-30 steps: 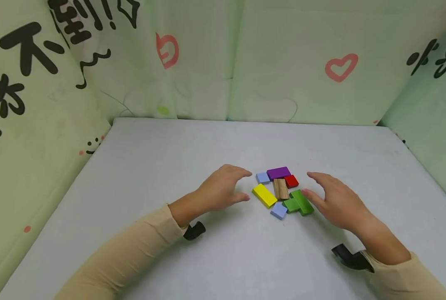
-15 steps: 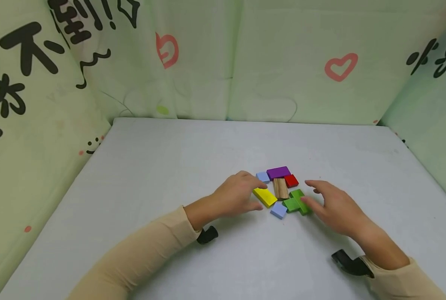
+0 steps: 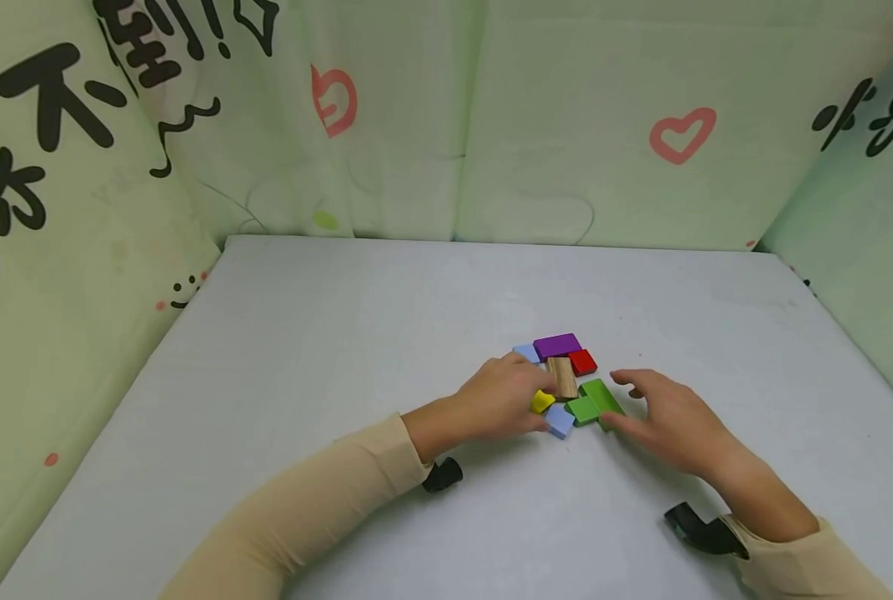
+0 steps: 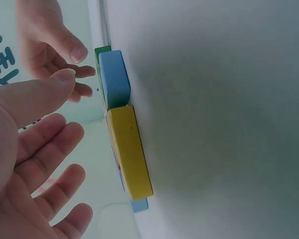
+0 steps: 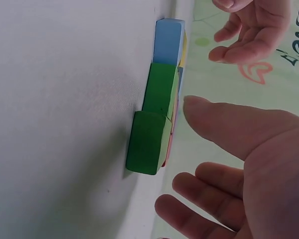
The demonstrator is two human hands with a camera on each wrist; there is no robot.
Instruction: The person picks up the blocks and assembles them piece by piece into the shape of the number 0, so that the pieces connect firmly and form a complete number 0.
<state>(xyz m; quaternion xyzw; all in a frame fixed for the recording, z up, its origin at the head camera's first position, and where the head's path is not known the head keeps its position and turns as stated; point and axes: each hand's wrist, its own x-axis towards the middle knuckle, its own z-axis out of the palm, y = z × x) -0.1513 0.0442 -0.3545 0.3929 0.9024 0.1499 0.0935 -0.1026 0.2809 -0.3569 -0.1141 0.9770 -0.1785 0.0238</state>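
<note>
Small coloured blocks lie close together, flat on the table. My left hand (image 3: pixel 494 400) hovers over the yellow block (image 4: pixel 129 152) and hides most of it in the head view. Its fingers are loosely bent and hold nothing; the left wrist view shows them apart from the blocks. Beside the two green blocks (image 3: pixel 604 397) my right hand (image 3: pixel 671 425) is held with thumb and fingers spread, nothing between them. A brown wood-grain block (image 3: pixel 564 377) lies mid-group. Around it are a purple block (image 3: pixel 557 344), a red block (image 3: pixel 583 362) and two light-blue blocks (image 3: pixel 560 422), one partly hidden.
The white table (image 3: pixel 386 292) extends around the group of blocks. Pale green printed curtains (image 3: pixel 566 125) hang behind it and on both sides. Black wrist mounts (image 3: pixel 704 529) stick out below the beige sleeves (image 3: pixel 318 492).
My left hand has moved right, from beside the group to over the yellow block. The right hand has shifted slightly toward me. The blocks look unmoved.
</note>
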